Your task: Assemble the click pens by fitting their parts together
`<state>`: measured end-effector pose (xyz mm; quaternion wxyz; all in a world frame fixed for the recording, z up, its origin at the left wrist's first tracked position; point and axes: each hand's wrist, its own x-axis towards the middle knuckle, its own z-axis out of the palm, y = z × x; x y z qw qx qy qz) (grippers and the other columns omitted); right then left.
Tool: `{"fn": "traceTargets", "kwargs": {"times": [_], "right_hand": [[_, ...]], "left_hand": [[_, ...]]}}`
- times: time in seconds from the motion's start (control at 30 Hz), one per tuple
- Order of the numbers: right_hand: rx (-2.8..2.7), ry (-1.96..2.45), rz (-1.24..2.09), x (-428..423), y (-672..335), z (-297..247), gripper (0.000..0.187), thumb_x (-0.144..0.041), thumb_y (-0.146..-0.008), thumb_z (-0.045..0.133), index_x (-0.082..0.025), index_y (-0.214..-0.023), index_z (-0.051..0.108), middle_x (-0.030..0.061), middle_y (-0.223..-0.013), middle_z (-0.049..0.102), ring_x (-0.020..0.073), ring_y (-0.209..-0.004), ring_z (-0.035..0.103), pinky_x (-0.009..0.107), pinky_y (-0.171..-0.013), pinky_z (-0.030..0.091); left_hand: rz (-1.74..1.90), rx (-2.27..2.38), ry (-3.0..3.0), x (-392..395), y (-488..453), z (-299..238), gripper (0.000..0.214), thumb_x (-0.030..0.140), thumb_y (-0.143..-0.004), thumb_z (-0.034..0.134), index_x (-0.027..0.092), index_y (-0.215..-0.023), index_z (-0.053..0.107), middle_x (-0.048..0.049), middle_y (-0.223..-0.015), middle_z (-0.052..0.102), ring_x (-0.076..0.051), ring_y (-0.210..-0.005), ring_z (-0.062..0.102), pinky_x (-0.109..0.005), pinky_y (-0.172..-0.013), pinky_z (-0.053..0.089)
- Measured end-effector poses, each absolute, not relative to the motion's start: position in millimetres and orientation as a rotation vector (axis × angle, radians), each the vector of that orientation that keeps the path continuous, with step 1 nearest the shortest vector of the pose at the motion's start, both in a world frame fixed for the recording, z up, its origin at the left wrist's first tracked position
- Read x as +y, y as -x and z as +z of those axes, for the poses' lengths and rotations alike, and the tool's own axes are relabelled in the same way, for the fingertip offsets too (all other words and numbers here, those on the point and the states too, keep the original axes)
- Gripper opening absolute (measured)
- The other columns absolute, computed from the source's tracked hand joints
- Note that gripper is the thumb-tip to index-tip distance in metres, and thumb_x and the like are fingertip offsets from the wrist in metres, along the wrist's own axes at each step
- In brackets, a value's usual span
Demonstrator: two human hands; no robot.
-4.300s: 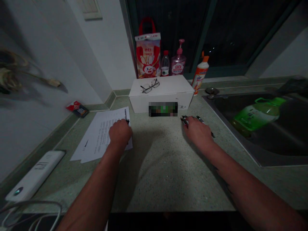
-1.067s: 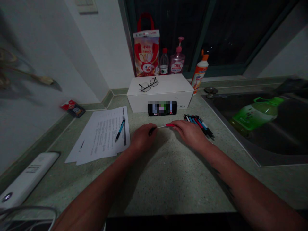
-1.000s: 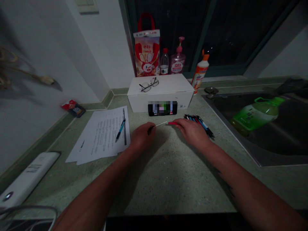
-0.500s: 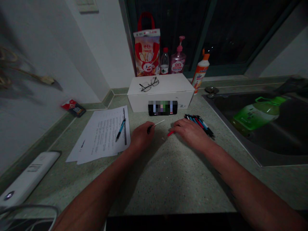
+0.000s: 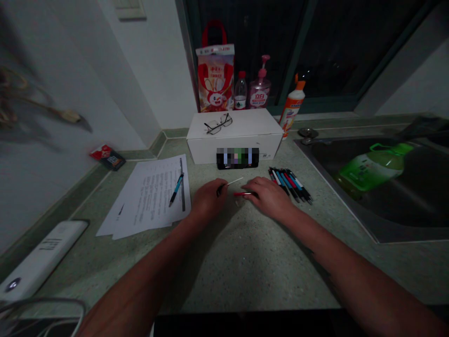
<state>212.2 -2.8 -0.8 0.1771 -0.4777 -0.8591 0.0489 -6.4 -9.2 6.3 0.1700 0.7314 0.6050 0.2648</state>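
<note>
In the middle of the counter, my left hand [image 5: 209,199] is closed around a pen part with a black grip [image 5: 220,189]. A thin white pen refill [image 5: 235,180] sticks out of it to the right. Facing it, my right hand [image 5: 269,195] pinches a red pen barrel [image 5: 240,194], whose end points left towards my left hand. The two parts are apart. A tiny pale piece [image 5: 237,203] lies just below the barrel, too small to name. Right of my right hand, several pens [image 5: 289,183] in black, blue, red and white lie side by side.
A blue pen [image 5: 176,189] rests on printed sheets [image 5: 147,199] at left. Behind my hands, a phone [image 5: 237,164] leans on a white box [image 5: 203,150] bearing glasses [image 5: 219,124]. The sink [image 5: 368,222] with a green jug [image 5: 373,166] is at right. A white power strip [image 5: 49,255] lies front left.
My right hand has moved left, away from the row of pens, and the red barrel has swung from slanted to nearly level, closer to my left hand. My left hand has barely shifted.
</note>
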Motion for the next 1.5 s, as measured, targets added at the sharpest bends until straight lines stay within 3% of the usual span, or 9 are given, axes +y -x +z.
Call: {"fn": "traceTargets", "kwargs": {"times": [0.2,0.37,0.5,0.77,0.97,1.17,1.3,1.5], "right_hand": [[-2.293,1.289,0.028,-11.3,-211.1,12.6,0.032,-0.031,-0.100,0.057,-0.017,-0.128,0.066,0.0142,-0.121,0.068,0.0293,-0.114,0.062,0.043,-0.098,0.049],[-2.496,1.278,0.040,-12.7,-209.5,16.9,0.025,-0.028,-0.103,0.051,-0.021,-0.111,0.074,0.0092,-0.102,0.076,0.0259,-0.099,0.068,0.041,-0.090,0.049],[-2.456,1.449,-0.044,-6.1,-224.2,21.6,0.026,-0.018,-0.101,0.051,-0.021,-0.103,0.077,0.0101,-0.100,0.078,0.0266,-0.095,0.070,0.040,-0.087,0.049],[-2.508,1.452,0.022,-8.4,-223.1,25.9,0.027,-0.023,-0.101,0.052,-0.023,-0.107,0.078,0.0086,-0.103,0.078,0.0251,-0.098,0.071,0.036,-0.087,0.049],[-2.552,1.537,0.127,-2.4,-239.2,30.0,0.028,-0.024,-0.100,0.051,-0.023,-0.106,0.079,0.0077,-0.103,0.079,0.0245,-0.095,0.071,0.033,-0.078,0.049],[-2.666,1.419,0.634,-3.9,-244.1,28.4,0.016,-0.024,-0.093,0.064,-0.027,-0.094,0.079,0.0005,-0.092,0.080,0.0196,-0.084,0.073,0.029,-0.071,0.048],[-2.630,1.484,0.548,-10.1,-235.9,25.3,0.010,-0.026,-0.087,0.071,-0.028,-0.094,0.078,-0.0004,-0.086,0.079,0.0197,-0.079,0.073,0.029,-0.064,0.046],[-2.605,1.492,0.393,-13.1,-228.3,27.1,0.007,-0.029,-0.089,0.071,-0.026,-0.094,0.075,0.0019,-0.096,0.076,0.0200,-0.084,0.071,0.030,-0.068,0.046]], "left_hand": [[0.742,1.536,-2.225,-11.7,4.6,3.1,0.027,0.028,-0.098,0.052,0.023,-0.109,0.075,-0.0084,-0.105,0.076,-0.024,-0.096,0.067,-0.038,-0.087,0.050],[0.693,1.371,-2.259,-14.9,4.3,2.3,0.028,0.028,-0.099,0.052,0.026,-0.116,0.074,-0.0071,-0.111,0.075,-0.024,-0.104,0.066,-0.039,-0.095,0.050],[0.687,1.588,-2.128,-11.6,6.5,5.5,0.030,0.025,-0.097,0.056,0.028,-0.122,0.072,-0.0093,-0.123,0.074,-0.028,-0.112,0.065,-0.044,-0.100,0.048],[0.623,1.604,-2.176,-13.4,4.8,7.8,0.025,0.029,-0.097,0.056,0.027,-0.114,0.074,-0.0075,-0.107,0.077,-0.026,-0.098,0.069,-0.036,-0.086,0.049],[0.557,1.681,-2.159,-13.8,7.1,10.7,0.022,0.029,-0.095,0.056,0.027,-0.106,0.074,-0.0085,-0.098,0.077,-0.026,-0.086,0.069,-0.036,-0.076,0.047],[0.423,1.620,-2.200,-15.7,6.4,9.5,0.025,0.032,-0.095,0.056,0.026,-0.109,0.075,-0.0088,-0.098,0.078,-0.027,-0.086,0.069,-0.036,-0.075,0.047],[0.372,1.585,-2.211,-18.2,3.9,9.7,0.024,0.032,-0.095,0.057,0.025,-0.110,0.076,-0.0088,-0.102,0.078,-0.027,-0.090,0.070,-0.036,-0.079,0.048],[0.371,1.491,-2.268,-19.5,1.3,11.3,0.026,0.031,-0.097,0.056,0.026,-0.114,0.075,-0.0074,-0.110,0.078,-0.027,-0.097,0.071,-0.035,-0.082,0.049]]}}
